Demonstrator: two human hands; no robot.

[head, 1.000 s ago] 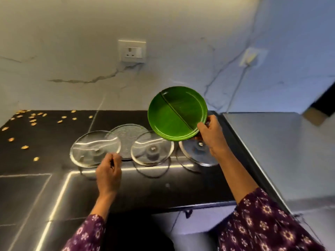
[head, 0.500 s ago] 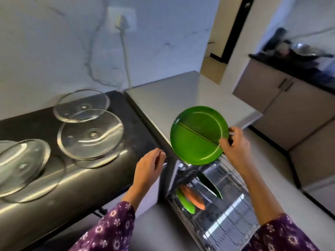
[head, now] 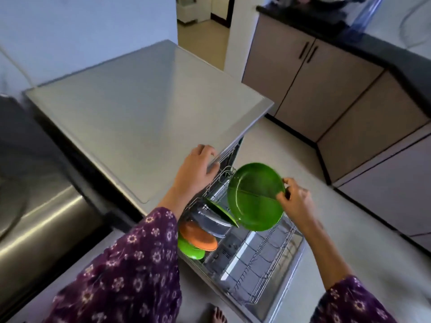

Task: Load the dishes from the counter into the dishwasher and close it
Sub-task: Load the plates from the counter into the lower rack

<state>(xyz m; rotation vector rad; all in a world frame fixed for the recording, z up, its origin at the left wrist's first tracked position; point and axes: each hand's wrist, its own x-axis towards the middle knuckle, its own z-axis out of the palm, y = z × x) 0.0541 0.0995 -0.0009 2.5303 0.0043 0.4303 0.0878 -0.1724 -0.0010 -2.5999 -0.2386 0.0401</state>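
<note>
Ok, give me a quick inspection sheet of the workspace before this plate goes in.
Surface: grey dishwasher top.
Job's things: green plate held tilted above the pulled-out rack; four plates already stand in it.
Clutter: nothing seen.
Grips: left hand rests on the top's front edge; right hand pinches the green plate's rim.
Cables: white cable on the wall, far left.
Surroundings: beige cabinets; bare foot by the open door.

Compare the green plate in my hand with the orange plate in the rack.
The green plate hangs above the rack, gripped by the right hand; the orange plate stands in the rack. The green plate shows nearly whole; the orange plate is partly hidden by a steel plate. Both are round.
</note>
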